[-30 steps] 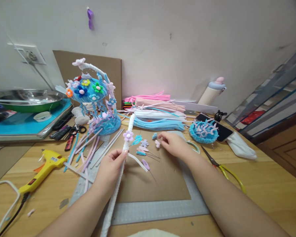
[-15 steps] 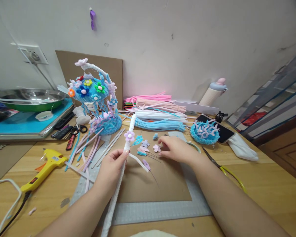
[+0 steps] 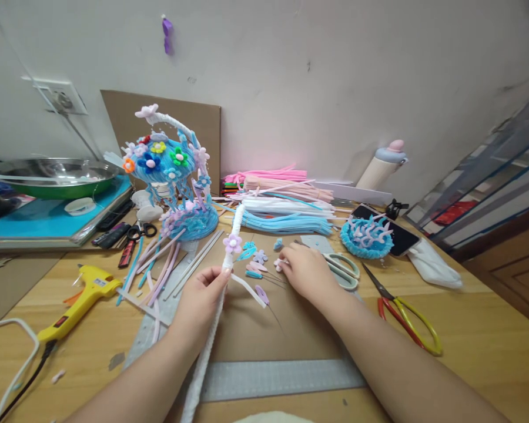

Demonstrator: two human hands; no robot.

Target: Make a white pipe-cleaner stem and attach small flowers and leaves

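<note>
In the head view my left hand point(image 3: 205, 296) is closed round a long white stem wrapped in fuzzy pipe cleaner point(image 3: 199, 376). A lilac flower point(image 3: 233, 244) is fixed near its upper end, and a loose white strip point(image 3: 249, 291) sticks out beside my thumb. My right hand point(image 3: 306, 270) is down at the cardboard point(image 3: 308, 338), its fingertips pinching a small pale pink flower point(image 3: 278, 265), which they partly cover. Close by lie a lavender flower point(image 3: 260, 257), blue leaf loops point(image 3: 247, 251) and a purple loop on a wire point(image 3: 261, 295).
A blue jellyfish lamp-like craft point(image 3: 165, 161) with flowers stands at back left. Bundles of pipe cleaners point(image 3: 286, 223) lie along the wall. To the left is a yellow glue gun point(image 3: 77, 299); to the right are pale-handled scissors point(image 3: 346, 270), yellow-and-red-handled scissors point(image 3: 412, 317) and a blue fuzzy piece point(image 3: 365, 237).
My right hand has moved slightly left and down, and its fingers have closed on the pale pink flower. My left hand and the white stem have hardly moved.
</note>
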